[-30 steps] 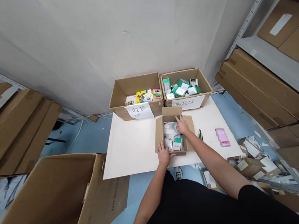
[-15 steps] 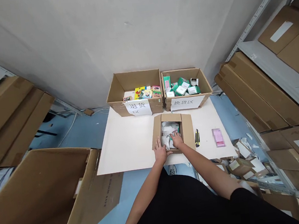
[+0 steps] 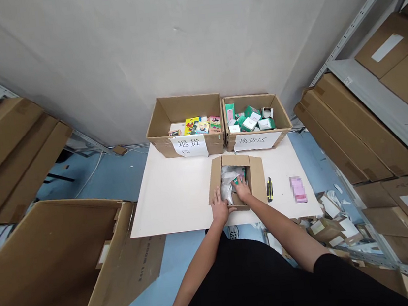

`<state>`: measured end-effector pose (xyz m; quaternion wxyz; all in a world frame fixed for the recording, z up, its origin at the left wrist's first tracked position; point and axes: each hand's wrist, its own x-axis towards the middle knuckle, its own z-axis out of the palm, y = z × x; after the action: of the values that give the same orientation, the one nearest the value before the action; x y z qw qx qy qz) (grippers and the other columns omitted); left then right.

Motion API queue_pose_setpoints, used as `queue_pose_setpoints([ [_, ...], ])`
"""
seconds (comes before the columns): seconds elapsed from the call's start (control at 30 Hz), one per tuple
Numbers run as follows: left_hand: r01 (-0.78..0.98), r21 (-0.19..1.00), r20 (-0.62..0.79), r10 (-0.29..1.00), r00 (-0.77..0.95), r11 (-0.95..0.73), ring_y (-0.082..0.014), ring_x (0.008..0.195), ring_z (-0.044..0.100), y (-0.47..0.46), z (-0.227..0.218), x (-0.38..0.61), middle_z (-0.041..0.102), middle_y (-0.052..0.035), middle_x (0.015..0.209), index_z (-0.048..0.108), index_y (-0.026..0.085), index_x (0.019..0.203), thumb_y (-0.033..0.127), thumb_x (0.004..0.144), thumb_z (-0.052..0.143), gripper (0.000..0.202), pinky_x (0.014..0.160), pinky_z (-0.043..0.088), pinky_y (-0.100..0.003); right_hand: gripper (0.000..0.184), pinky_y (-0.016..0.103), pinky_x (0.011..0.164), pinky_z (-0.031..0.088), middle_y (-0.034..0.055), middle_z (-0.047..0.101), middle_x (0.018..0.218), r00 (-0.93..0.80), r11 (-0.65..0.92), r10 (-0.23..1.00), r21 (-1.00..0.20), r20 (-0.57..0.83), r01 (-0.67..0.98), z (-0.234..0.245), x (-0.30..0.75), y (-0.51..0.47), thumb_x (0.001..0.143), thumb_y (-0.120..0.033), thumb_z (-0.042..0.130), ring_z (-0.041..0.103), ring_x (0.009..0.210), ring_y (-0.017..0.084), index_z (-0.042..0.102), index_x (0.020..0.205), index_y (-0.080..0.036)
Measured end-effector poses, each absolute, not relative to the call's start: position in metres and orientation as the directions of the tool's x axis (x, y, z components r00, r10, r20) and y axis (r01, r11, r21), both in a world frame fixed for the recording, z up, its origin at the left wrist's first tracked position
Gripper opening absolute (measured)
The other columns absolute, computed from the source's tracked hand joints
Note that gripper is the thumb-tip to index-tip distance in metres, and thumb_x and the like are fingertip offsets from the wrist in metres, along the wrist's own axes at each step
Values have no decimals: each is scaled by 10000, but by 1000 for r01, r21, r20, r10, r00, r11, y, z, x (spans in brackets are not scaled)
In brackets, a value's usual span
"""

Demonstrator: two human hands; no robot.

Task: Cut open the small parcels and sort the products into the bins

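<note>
In the middle of the table stands an open cardboard box (image 3: 257, 178), its flaps folded outward. My left hand (image 3: 220, 209) holds its near left corner, fingers along the left flap and thumb at the near side. My right hand (image 3: 241, 189) reaches inside, its fingers bent around a small green-and-white box (image 3: 244, 171) that is mostly hidden. Crumpled whitish plastic packaging (image 3: 227, 182) fills the left and far part of the interior. Close to the right flap lies a yellow-and-black box cutter (image 3: 269, 189).
Behind stand a carton (image 3: 159, 148) with colourful small boxes and another carton (image 3: 284, 136) with green-and-white boxes, both with paper labels. A blurred pink item (image 3: 298, 189) lies at the table's right. A large open carton (image 3: 94, 285) is at left; loaded shelves (image 3: 378, 89) flank the right.
My right hand has shifted the contents toward the far side, baring brown cardboard at the near end of the box. My left hand has stayed at the corner.
</note>
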<state>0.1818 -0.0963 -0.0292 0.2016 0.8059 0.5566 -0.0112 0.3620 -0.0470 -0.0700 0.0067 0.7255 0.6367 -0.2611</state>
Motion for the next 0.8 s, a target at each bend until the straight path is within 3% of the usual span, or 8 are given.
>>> queue_pose_setpoints([
  [0.27, 903, 295, -220, 898, 381, -311, -435, 1620, 207, -95, -26, 182, 206, -134, 1779, 826, 205, 991, 670, 869, 730, 491, 1237, 344, -582, 705, 486, 1289, 300, 103, 250, 1755, 102, -166, 982, -468, -161, 868, -60, 372, -55, 839, -50, 676, 171, 1636, 309, 586, 1508, -255],
  [0.4, 910, 271, -233, 896, 379, -314, -434, 1618, 219, -92, -26, 184, 229, -128, 1774, 827, 216, 1016, 692, 849, 739, 513, 1227, 359, -581, 715, 480, 1249, 366, 75, 251, 1758, 145, -172, 985, -471, -94, 865, -52, 377, -46, 835, -62, 663, 229, 1606, 325, 599, 1508, -293],
  [0.5, 915, 252, -234, 898, 373, -315, -446, 1607, 243, -92, -27, 186, 219, -137, 1776, 828, 210, 1012, 683, 838, 757, 509, 1218, 367, -589, 757, 461, 1203, 421, 53, 317, 1733, 225, -232, 972, -473, -71, 850, -47, 384, -36, 837, -72, 640, 316, 1560, 335, 571, 1543, -338],
  [0.6, 915, 252, -228, 899, 373, -316, -450, 1605, 244, -92, -26, 187, 215, -150, 1775, 831, 201, 1016, 653, 854, 760, 485, 1221, 363, -596, 690, 430, 1232, 378, 76, 442, 1654, 256, -267, 963, -481, -89, 835, -42, 390, -25, 867, -104, 584, 368, 1528, 314, 591, 1530, -293],
  [0.8, 908, 309, -240, 901, 362, -283, -460, 1607, 227, -91, -20, 189, 228, -177, 1766, 819, 179, 1019, 602, 854, 793, 456, 1248, 324, -604, 567, 469, 1257, 316, 154, 458, 1625, 236, -254, 967, -505, -100, 825, -35, 376, -16, 1005, -242, 498, 304, 1561, 353, 522, 1569, -191],
])
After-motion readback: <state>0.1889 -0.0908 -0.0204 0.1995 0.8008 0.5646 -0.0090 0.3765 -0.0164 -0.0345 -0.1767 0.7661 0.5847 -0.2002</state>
